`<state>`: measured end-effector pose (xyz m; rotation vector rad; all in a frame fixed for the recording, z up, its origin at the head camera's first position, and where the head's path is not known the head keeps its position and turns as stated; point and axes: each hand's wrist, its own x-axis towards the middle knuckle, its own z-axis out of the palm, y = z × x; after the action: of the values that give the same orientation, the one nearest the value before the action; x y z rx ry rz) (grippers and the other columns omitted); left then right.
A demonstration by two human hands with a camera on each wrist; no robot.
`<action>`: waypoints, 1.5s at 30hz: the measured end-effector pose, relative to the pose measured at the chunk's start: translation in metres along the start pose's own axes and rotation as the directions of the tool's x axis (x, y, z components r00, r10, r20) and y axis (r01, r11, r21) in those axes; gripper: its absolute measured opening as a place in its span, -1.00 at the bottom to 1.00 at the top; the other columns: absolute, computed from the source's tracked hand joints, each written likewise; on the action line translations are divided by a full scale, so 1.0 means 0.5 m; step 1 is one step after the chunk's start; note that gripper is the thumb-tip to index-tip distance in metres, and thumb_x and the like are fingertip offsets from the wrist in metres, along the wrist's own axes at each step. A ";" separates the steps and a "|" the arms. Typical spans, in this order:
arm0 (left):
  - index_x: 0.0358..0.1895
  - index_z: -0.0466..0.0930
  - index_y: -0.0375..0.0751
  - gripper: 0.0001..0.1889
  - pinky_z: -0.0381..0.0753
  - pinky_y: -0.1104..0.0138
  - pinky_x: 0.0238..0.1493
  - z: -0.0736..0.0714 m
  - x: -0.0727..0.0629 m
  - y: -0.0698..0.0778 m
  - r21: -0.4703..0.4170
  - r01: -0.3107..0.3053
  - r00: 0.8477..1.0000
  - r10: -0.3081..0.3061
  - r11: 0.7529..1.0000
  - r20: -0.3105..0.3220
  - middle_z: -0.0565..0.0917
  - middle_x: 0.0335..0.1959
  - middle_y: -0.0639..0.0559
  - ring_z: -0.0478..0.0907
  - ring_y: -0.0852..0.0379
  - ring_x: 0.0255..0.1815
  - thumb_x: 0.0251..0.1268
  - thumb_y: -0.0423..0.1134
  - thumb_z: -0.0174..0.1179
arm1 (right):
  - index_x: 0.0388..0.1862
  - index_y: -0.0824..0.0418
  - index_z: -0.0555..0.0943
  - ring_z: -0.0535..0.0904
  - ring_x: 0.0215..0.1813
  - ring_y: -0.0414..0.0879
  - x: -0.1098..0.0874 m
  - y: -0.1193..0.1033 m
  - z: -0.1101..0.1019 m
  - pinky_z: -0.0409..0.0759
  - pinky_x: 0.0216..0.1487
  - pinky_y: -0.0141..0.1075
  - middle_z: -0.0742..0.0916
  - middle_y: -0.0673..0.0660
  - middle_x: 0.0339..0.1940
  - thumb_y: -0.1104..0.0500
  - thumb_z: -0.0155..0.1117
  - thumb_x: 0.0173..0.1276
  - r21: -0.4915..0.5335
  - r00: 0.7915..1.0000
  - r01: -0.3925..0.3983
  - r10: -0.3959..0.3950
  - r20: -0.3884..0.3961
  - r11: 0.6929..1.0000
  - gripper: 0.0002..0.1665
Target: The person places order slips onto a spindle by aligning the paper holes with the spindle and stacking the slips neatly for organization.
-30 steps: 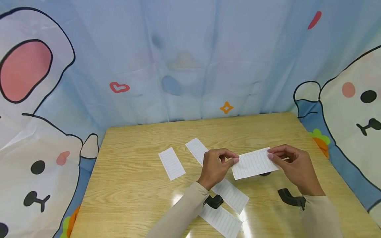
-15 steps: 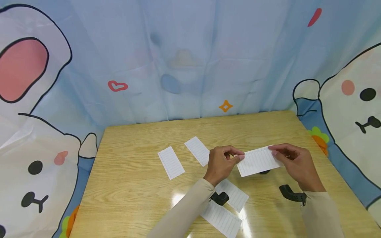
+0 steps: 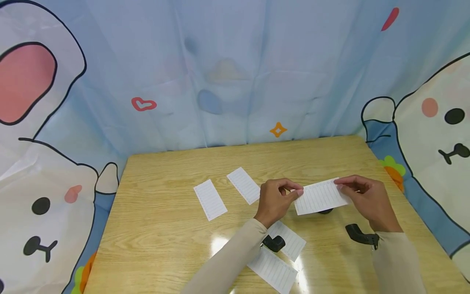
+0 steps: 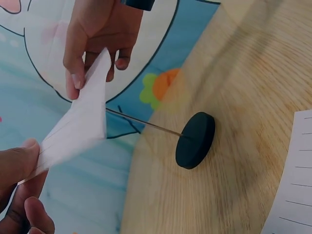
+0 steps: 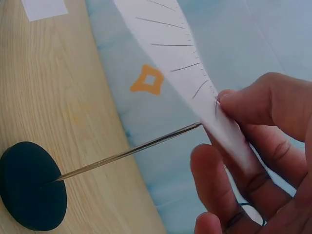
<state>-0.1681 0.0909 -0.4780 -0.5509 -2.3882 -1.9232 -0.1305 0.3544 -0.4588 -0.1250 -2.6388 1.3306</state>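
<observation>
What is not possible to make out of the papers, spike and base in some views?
Head view: most of the dark base, behind the held paper.
Left wrist view: tip of the spike, behind the held paper.
Left wrist view: part of the lying paper, cut off by the edges.

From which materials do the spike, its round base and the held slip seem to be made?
The spike looks like polished metal: bright streaks run along it. The round base is dark and matte, without highlights: perhaps plastic or painted metal. The held slip seems matte white paper, because it is thin and bends.
</observation>
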 end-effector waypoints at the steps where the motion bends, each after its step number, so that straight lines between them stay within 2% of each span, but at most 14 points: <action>1: -0.22 0.89 0.00 -0.94 0.25 0.53 -0.52 0.001 0.000 0.000 -0.003 0.002 1.000 -0.002 1.000 0.000 0.77 -0.44 0.22 0.29 0.37 -0.59 0.33 -0.15 0.51 | 0.13 0.32 0.75 0.61 -0.21 -0.26 0.003 0.001 0.000 0.63 -0.26 -0.47 0.71 -0.38 -0.14 0.14 0.37 0.56 0.003 1.000 -0.016 0.016 0.002 1.000 -0.68; 7: -0.22 0.89 -0.01 -0.95 0.26 0.52 -0.51 0.007 0.004 -0.003 -0.019 0.021 1.000 -0.021 1.000 0.004 0.76 -0.43 0.23 0.30 0.37 -0.58 0.34 -0.17 0.50 | 0.13 0.30 0.73 0.64 -0.26 -0.26 0.017 0.011 0.002 0.63 -0.28 -0.42 0.75 -0.35 -0.26 -0.06 0.43 0.50 0.049 0.990 -0.138 0.137 0.017 0.989 -0.52; 16: -0.22 0.89 0.02 -0.95 0.27 0.52 -0.51 0.018 0.007 -0.005 -0.061 0.053 0.999 -0.053 0.997 0.005 0.76 -0.45 0.23 0.30 0.37 -0.59 0.31 -0.24 0.51 | 0.13 0.27 0.73 0.65 -0.26 -0.28 0.017 0.013 0.003 0.62 -0.27 -0.46 0.77 -0.29 -0.29 0.01 0.46 0.48 0.155 0.976 -0.210 0.215 -0.016 0.965 -0.59; 21: -0.22 0.89 0.04 -0.95 0.30 0.54 -0.47 0.022 0.007 -0.003 -0.051 0.049 0.999 -0.048 0.998 0.012 0.78 -0.43 0.22 0.32 0.40 -0.56 0.32 -0.22 0.50 | 0.11 0.26 0.74 0.65 -0.29 -0.28 0.012 0.011 0.002 0.62 -0.28 -0.48 0.76 -0.29 -0.32 0.04 0.45 0.49 0.159 0.971 -0.224 0.234 -0.051 0.962 -0.63; 28: -0.22 0.89 0.03 -0.95 0.32 0.55 -0.44 0.024 0.007 -0.005 -0.039 0.064 0.998 -0.063 0.997 0.020 0.79 -0.41 0.23 0.33 0.42 -0.54 0.34 -0.22 0.49 | 0.06 0.22 0.76 0.66 -0.30 -0.29 0.008 0.018 0.004 0.63 -0.28 -0.46 0.75 -0.31 -0.34 0.00 0.44 0.50 0.142 0.968 -0.240 0.249 -0.043 0.960 -0.66; 36: -0.22 0.90 0.02 -0.95 0.30 0.54 -0.47 0.025 0.010 -0.006 -0.063 0.048 0.999 -0.047 0.997 0.007 0.77 -0.43 0.22 0.32 0.42 -0.55 0.35 -0.22 0.48 | 0.12 0.24 0.74 0.64 -0.25 -0.28 0.011 0.017 0.004 0.62 -0.23 -0.51 0.75 -0.33 -0.28 0.03 0.45 0.49 0.151 0.968 -0.213 0.229 -0.098 0.965 -0.62; 40: -0.22 0.90 0.02 -0.96 0.32 0.54 -0.45 0.025 0.012 -0.009 -0.071 0.050 0.999 -0.050 0.996 -0.001 0.77 -0.42 0.21 0.34 0.42 -0.53 0.35 -0.22 0.48 | 0.10 0.25 0.74 0.64 -0.28 -0.28 0.015 0.015 0.004 0.62 -0.27 -0.50 0.76 -0.30 -0.30 0.04 0.45 0.49 0.156 0.970 -0.213 0.228 -0.085 0.965 -0.63; 45: -0.24 0.90 0.03 -0.95 0.35 0.55 -0.42 0.027 0.010 -0.015 -0.081 0.083 0.997 -0.083 0.993 -0.003 0.79 -0.41 0.20 0.36 0.43 -0.52 0.33 -0.24 0.49 | 0.10 0.28 0.73 0.65 -0.29 -0.28 0.015 0.018 0.007 0.63 -0.28 -0.47 0.76 -0.28 -0.33 0.04 0.45 0.49 0.154 0.968 -0.230 0.242 -0.063 0.961 -0.62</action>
<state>-0.1720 0.1034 -0.4869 -0.4552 -2.3753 -2.0591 -0.1387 0.3584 -0.4670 -0.4763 -2.5100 1.5501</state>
